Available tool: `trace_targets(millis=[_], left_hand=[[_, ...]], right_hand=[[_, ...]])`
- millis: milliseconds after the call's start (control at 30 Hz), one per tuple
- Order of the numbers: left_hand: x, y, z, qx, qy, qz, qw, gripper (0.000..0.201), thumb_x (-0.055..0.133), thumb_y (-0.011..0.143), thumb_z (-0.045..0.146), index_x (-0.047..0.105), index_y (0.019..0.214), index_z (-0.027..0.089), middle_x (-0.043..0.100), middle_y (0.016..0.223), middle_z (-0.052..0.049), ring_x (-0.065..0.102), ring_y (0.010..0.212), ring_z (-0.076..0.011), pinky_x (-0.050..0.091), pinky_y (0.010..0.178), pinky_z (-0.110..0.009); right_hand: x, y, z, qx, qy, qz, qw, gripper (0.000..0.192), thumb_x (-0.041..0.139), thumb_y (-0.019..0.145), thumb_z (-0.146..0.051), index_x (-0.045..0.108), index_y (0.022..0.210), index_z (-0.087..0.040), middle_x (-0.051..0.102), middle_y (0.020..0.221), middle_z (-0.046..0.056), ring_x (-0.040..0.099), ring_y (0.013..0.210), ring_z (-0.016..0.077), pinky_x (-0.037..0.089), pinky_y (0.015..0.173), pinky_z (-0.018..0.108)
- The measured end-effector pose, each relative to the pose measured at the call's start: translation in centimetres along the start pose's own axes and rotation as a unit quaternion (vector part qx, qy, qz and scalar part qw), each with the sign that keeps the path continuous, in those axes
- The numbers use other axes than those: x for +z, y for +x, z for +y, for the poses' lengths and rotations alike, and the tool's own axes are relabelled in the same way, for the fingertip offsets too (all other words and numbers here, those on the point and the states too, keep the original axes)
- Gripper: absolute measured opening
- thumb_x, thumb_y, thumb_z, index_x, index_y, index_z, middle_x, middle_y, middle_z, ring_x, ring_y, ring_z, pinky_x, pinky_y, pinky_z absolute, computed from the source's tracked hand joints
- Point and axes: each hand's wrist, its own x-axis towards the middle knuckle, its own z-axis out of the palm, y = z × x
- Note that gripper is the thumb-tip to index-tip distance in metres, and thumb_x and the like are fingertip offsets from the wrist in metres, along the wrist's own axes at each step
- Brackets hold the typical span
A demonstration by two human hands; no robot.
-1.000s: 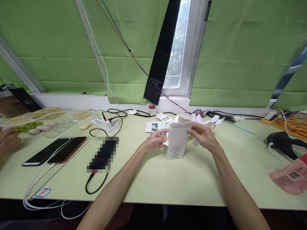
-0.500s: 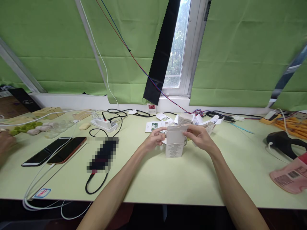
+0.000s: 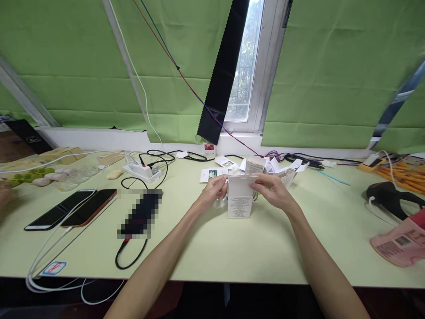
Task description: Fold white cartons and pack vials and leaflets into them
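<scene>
A small white carton [image 3: 239, 207] with printed text on its near face stands upright on the table, its top flap raised. My left hand [image 3: 214, 191] is closed at the carton's upper left edge, fingers curled against it. At the upper right edge, my right hand [image 3: 274, 191] pinches the raised flap between thumb and fingers. Something clear and shiny shows partly behind the carton; I cannot make out what it is. Just beyond lie several white cartons and paper pieces [image 3: 255, 165], and a card [image 3: 212, 174] with a small picture lies to their left.
Two phones [image 3: 89, 207] and a pixelated dark device [image 3: 141, 215] with a cable lie left, near a white power strip [image 3: 142, 170]. A co-worker's hand [image 3: 5, 195] is at the far left. Right are a black handled object [image 3: 387, 197] and a pink package [image 3: 400, 241].
The small side flap that stuck out near my left fingers no longer shows. My left fingers have drawn in closer to the carton's edge. The whole view has shifted slightly.
</scene>
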Motion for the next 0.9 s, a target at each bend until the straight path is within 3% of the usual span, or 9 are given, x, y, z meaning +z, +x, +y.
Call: trace_targets(millis=[433, 900], left_hand=[[-0.19, 0.17, -0.54, 0.004, 0.026, 0.010, 1.000, 0.049, 0.066, 0.082, 0.064, 0.067, 0.082, 0.015, 0.040, 0.048, 0.005, 0.031, 0.047, -0.0072, 0.022, 0.051, -0.023], [-0.80, 0.19, -0.71, -0.024, 0.053, -0.005, 0.998, 0.052, 0.069, 0.077, 0.065, 0.072, 0.092, 0.015, 0.039, 0.050, 0.006, 0.029, 0.047, -0.0074, 0.024, 0.052, -0.023]], right_hand=[[-0.12, -0.10, 0.16, 0.001, -0.011, -0.023, 1.000, 0.024, 0.061, 0.093, -0.033, 0.077, 0.109, -0.025, 0.075, 0.112, 0.005, 0.069, 0.096, 0.0230, 0.057, 0.079, 0.034], [-0.42, -0.17, 0.32, 0.006, -0.021, -0.044, 0.999, 0.026, 0.062, 0.092, -0.037, 0.078, 0.110, -0.027, 0.075, 0.115, 0.005, 0.069, 0.102, 0.0266, 0.059, 0.083, 0.037]])
